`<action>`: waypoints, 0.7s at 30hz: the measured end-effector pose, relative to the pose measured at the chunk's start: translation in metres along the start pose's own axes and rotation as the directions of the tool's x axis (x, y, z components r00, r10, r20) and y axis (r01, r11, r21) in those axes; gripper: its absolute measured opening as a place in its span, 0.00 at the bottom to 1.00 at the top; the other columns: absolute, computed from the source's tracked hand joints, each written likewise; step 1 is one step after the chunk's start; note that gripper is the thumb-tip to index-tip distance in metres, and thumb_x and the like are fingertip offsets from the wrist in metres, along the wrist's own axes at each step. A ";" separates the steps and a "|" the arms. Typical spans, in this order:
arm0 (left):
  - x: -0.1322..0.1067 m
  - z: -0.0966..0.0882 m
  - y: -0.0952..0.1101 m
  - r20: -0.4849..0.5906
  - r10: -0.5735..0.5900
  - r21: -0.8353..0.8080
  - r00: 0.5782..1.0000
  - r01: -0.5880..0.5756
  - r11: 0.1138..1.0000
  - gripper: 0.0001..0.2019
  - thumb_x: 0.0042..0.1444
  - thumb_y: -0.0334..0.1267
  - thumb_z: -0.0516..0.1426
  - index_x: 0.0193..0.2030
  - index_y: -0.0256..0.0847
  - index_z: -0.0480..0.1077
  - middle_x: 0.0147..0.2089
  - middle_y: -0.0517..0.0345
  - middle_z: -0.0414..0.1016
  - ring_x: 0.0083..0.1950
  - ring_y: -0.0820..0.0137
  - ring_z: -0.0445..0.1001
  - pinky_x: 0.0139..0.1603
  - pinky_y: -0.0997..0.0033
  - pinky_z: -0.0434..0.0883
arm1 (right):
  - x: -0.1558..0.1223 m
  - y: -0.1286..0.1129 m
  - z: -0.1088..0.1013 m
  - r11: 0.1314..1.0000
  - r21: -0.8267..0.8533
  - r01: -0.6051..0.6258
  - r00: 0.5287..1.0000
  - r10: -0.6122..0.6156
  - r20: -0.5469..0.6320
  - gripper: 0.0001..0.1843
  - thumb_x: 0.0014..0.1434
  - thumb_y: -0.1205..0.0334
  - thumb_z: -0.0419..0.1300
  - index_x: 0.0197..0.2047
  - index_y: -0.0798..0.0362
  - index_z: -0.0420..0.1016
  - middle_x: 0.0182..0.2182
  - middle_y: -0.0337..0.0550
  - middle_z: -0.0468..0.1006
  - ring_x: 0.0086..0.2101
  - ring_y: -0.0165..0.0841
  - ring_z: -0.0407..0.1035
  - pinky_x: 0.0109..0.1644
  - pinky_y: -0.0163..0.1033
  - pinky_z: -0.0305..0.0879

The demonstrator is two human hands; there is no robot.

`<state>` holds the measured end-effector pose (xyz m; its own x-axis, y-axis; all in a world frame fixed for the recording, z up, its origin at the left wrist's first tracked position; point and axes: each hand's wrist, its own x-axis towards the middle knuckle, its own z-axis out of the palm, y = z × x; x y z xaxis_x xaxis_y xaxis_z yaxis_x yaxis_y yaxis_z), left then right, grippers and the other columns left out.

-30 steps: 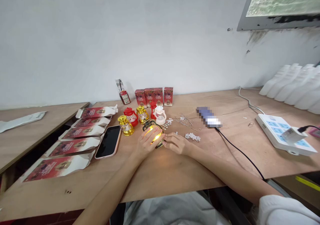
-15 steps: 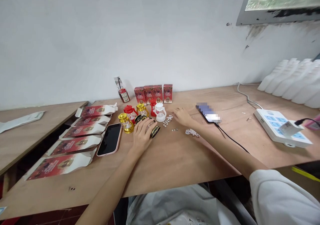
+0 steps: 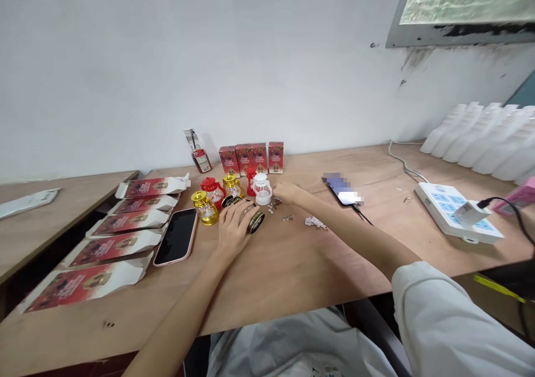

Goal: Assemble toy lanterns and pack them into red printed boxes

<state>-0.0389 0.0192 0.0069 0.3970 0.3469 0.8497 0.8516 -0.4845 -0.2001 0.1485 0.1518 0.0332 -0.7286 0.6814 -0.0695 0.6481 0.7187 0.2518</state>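
I look down on one plywood table [image 3: 292, 276], five flattened red cartons [image 3: 107, 247] in a row along its left. The left hand [image 3: 232, 225] is wrapped over a black lantern [image 3: 254, 220], gripping it; the right hand [image 3: 286, 192] is bent low just beside the white lantern [image 3: 263, 197] — I can't tell whether it has hold of anything. I count two smartphones [image 3: 178, 236], then four upright red boxes [image 3: 258, 158] near the wall. The black lantern is tipped over, just in front of the standing ones, its base gold-rimmed, its clear globe partly hidden. Besides the white one stand two gold lanterns [image 3: 205, 211] and two red lanterns [image 3: 215, 194]. Smallest are silvery discs [image 3: 288, 218] and white tabs [image 3: 315, 222] — too tiny for me to count.
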 end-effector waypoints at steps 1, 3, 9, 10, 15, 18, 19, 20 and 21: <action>0.000 0.000 0.000 0.003 0.004 0.003 1.000 -0.004 1.000 0.17 0.54 0.25 0.52 0.50 0.43 0.68 0.47 0.50 0.76 0.53 0.63 0.71 0.52 0.62 0.61 | 0.001 -0.001 -0.001 1.000 -0.006 -0.003 1.000 0.003 -0.002 0.14 0.57 0.75 0.54 0.44 0.63 0.76 0.42 0.61 0.78 0.43 0.40 0.74 0.45 0.37 0.65; 0.001 -0.001 0.001 0.009 0.016 0.003 1.000 -0.016 1.000 0.17 0.54 0.25 0.53 0.49 0.42 0.68 0.47 0.50 0.76 0.53 0.62 0.71 0.52 0.63 0.61 | 0.004 -0.003 -0.001 1.000 -0.009 -0.011 1.000 0.011 -0.009 0.14 0.57 0.75 0.53 0.44 0.64 0.76 0.41 0.61 0.78 0.43 0.41 0.73 0.45 0.38 0.65; 0.001 -0.001 0.002 0.031 0.042 -0.019 0.999 -0.041 0.999 0.15 0.54 0.27 0.54 0.49 0.41 0.68 0.47 0.49 0.76 0.52 0.61 0.71 0.50 0.62 0.61 | 0.005 -0.001 0.004 0.997 0.063 -0.034 0.998 0.038 -0.054 0.10 0.55 0.75 0.57 0.39 0.63 0.77 0.40 0.60 0.78 0.43 0.40 0.73 0.46 0.37 0.65; 0.000 -0.001 0.002 0.034 0.041 -0.024 0.999 -0.040 0.999 0.15 0.54 0.28 0.55 0.49 0.41 0.67 0.47 0.49 0.76 0.52 0.61 0.71 0.50 0.62 0.61 | 0.004 0.000 0.004 0.995 0.088 -0.044 0.996 0.051 -0.076 0.09 0.54 0.75 0.57 0.38 0.62 0.77 0.40 0.60 0.78 0.43 0.40 0.73 0.46 0.37 0.65; -0.001 0.000 0.003 0.044 -0.022 -0.079 0.999 0.026 0.997 0.15 0.53 0.31 0.56 0.49 0.42 0.67 0.47 0.49 0.75 0.51 0.61 0.71 0.49 0.62 0.61 | -0.010 0.002 0.006 0.954 0.265 -0.138 0.934 0.214 -0.285 0.11 0.55 0.77 0.55 0.41 0.62 0.74 0.39 0.57 0.78 0.41 0.37 0.74 0.44 0.35 0.66; -0.001 -0.002 0.006 0.059 -0.123 -0.157 0.991 0.131 0.979 0.16 0.52 0.35 0.58 0.50 0.42 0.66 0.48 0.49 0.74 0.51 0.60 0.70 0.47 0.62 0.62 | -0.031 -0.017 0.011 0.897 0.403 -0.182 0.822 0.364 -0.438 0.14 0.61 0.73 0.48 0.47 0.60 0.69 0.41 0.51 0.78 0.41 0.31 0.73 0.45 0.34 0.68; 0.000 -0.003 0.007 0.066 -0.152 -0.186 0.986 0.161 0.969 0.17 0.52 0.36 0.59 0.49 0.42 0.66 0.48 0.49 0.74 0.50 0.61 0.70 0.47 0.63 0.62 | -0.040 -0.027 0.013 0.875 0.445 -0.191 0.777 0.412 -0.476 0.15 0.63 0.73 0.45 0.48 0.59 0.68 0.42 0.50 0.77 0.41 0.30 0.73 0.44 0.34 0.69; 0.000 -0.004 0.008 0.074 -0.172 -0.212 0.982 0.184 0.960 0.17 0.51 0.37 0.59 0.49 0.42 0.65 0.48 0.49 0.74 0.50 0.61 0.70 0.47 0.63 0.63 | -0.049 -0.039 0.015 0.855 0.480 -0.195 0.733 0.453 -0.508 0.16 0.64 0.72 0.43 0.48 0.58 0.68 0.42 0.50 0.77 0.42 0.30 0.73 0.44 0.34 0.70; 0.000 -0.005 0.009 0.079 -0.184 -0.235 0.980 0.197 0.952 0.18 0.51 0.37 0.60 0.49 0.41 0.65 0.47 0.49 0.74 0.49 0.61 0.70 0.46 0.63 0.62 | -0.058 -0.051 0.016 0.839 0.509 -0.193 0.694 0.484 -0.533 0.16 0.65 0.70 0.41 0.47 0.57 0.67 0.42 0.49 0.77 0.42 0.30 0.73 0.43 0.35 0.71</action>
<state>-0.0328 0.0109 0.0076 0.2598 0.4922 0.8308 0.8082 -0.5816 0.0919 0.1615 0.0775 0.0086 -0.3102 0.7466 0.5886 0.7973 0.5415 -0.2666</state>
